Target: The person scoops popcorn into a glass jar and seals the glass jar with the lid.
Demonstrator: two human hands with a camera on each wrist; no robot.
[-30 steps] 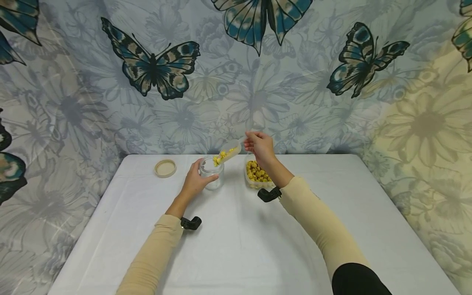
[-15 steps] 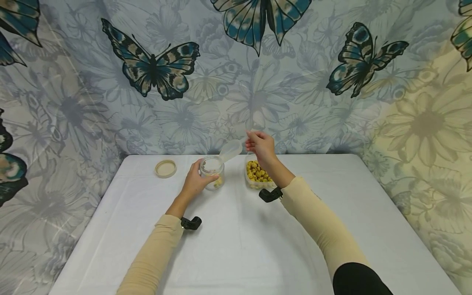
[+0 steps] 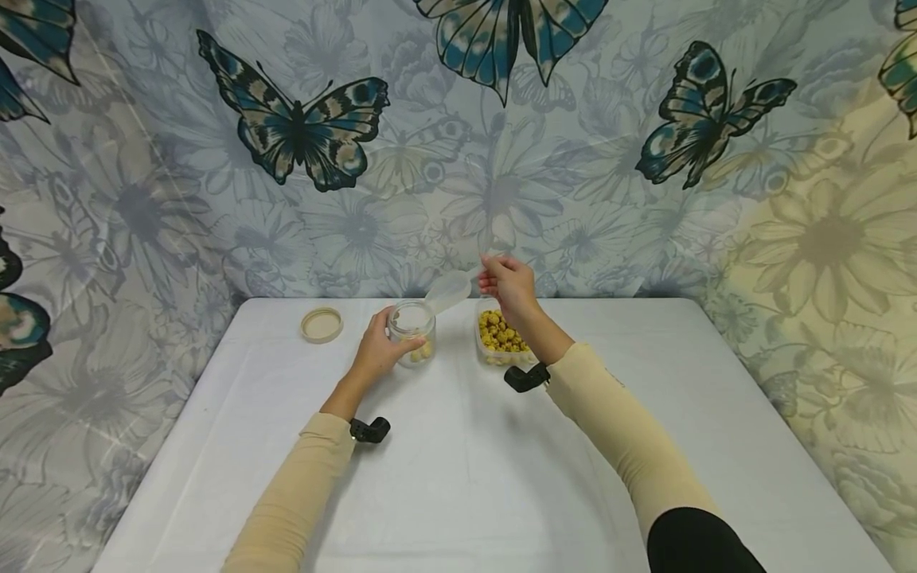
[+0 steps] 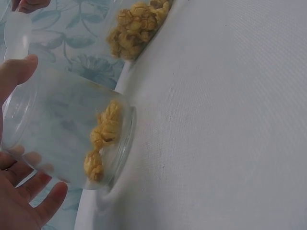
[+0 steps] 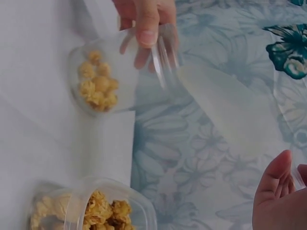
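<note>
A clear jar (image 3: pixel 424 326) stands upright on the table, and my left hand (image 3: pixel 378 350) grips its side with thumb and fingers around it. Some yellow popcorn (image 4: pixel 106 127) lies at the jar's bottom. My right hand (image 3: pixel 507 288) pinches the handle of a translucent scoop (image 3: pixel 448 291). The scoop is tilted down to the left, its lip at the jar's rim, and its bowl looks bare in the right wrist view. Beneath the right hand is a clear plastic tub (image 3: pixel 494 360) of popcorn (image 3: pixel 499 330), partly hidden by the wrist.
A round gold-rimmed lid (image 3: pixel 321 326) lies flat to the left of the jar. White cloth covers the table (image 3: pixel 444 477). Right behind its far edge hangs a butterfly-patterned curtain (image 3: pixel 501 175).
Popcorn that was sliding down the scoop a second ago has dropped into the jar. Both hands have kept nearly the same place; the scoop stays tilted at the rim.
</note>
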